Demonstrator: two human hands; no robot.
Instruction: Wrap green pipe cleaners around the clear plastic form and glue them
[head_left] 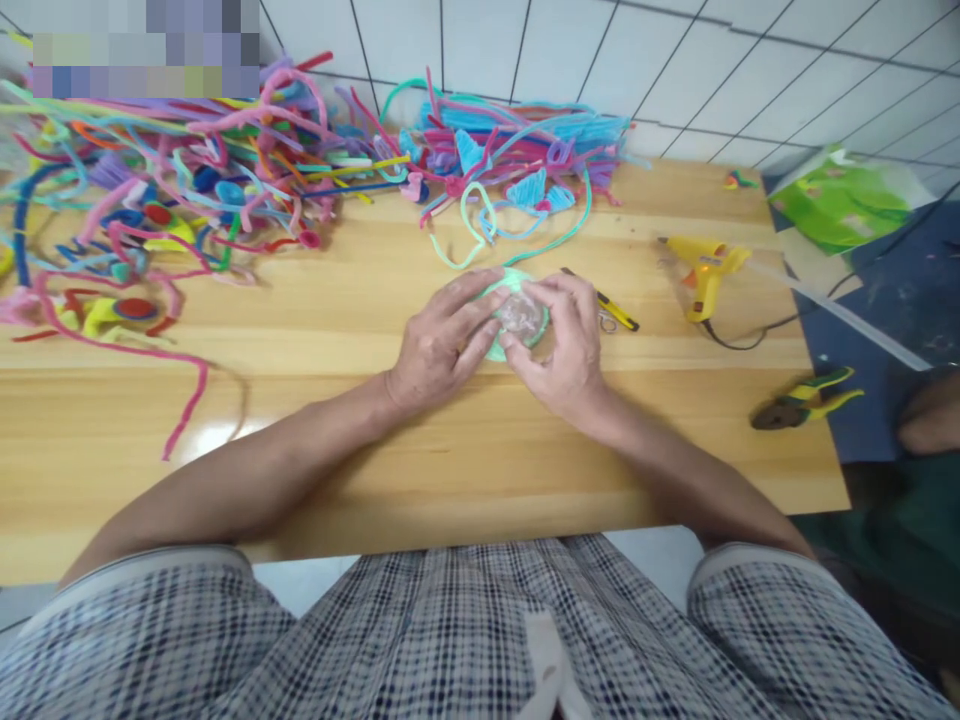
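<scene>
Both hands meet over the wooden table on a clear, round, shiny piece (523, 316), whose exact kind I cannot make out. Mint-green pipe cleaner (516, 279) runs round its rim. My left hand (436, 345) grips the left side, thumb and fingers bent against the edge. From the opposite side, my right hand (564, 345) closes on it with thumb below and fingers above. Parts of the ring are hidden under the fingers. Just beyond it lie a loose green pipe cleaner loop (480, 212) and a teal strand (559, 240).
Many coloured pipe cleaners (247, 170) heap along the back left. A yellow utility knife (619, 311) lies right of my hands. Farther right are a yellow glue gun (705, 268) with its cord, pliers (802, 402) and a green bag (844, 200). Another person's arm (934, 415) shows at the right edge.
</scene>
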